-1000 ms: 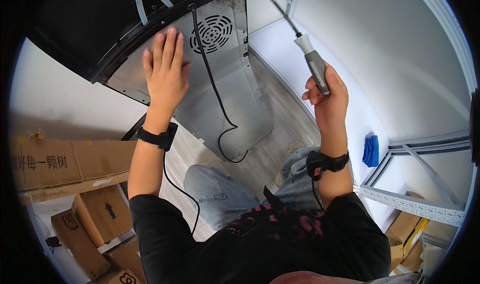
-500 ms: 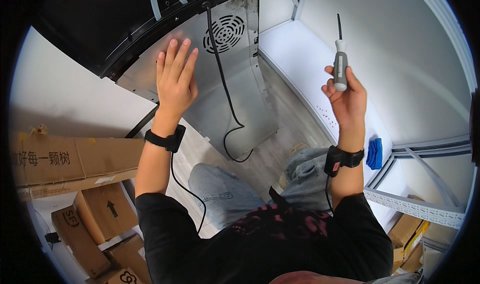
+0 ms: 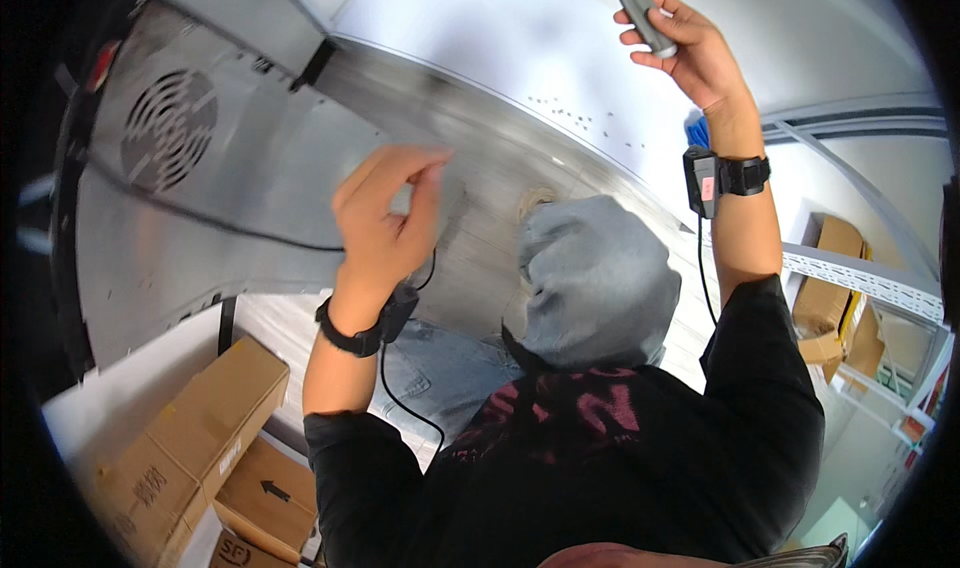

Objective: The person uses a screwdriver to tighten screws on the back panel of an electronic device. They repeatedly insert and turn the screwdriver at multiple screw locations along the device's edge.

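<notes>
- Left hand (image 3: 385,213) no longer lies flat on the panel (image 3: 250,178); narrowly curled, can't tell if empty.
- Right hand (image 3: 705,58) still grips the screwdriver (image 3: 647,20).
- Carton (image 3: 265,493) bears a black arrow.

Site, from where I stand: workshop or storeroom, cannot tell which. Evidence: vented metal machine (image 3: 270,158), hand-held screwdriver (image 3: 646,20), stacked cardboard boxes (image 3: 220,403), perforated white shelving (image 3: 865,286), scattered small pieces (image 3: 567,115).

Smooth, dull-sheened metal panel (image 3: 285,148), matt plastic-looking screwdriver handle (image 3: 645,20), denim trousers (image 3: 600,278), matt cardboard box (image 3: 215,408)
</notes>
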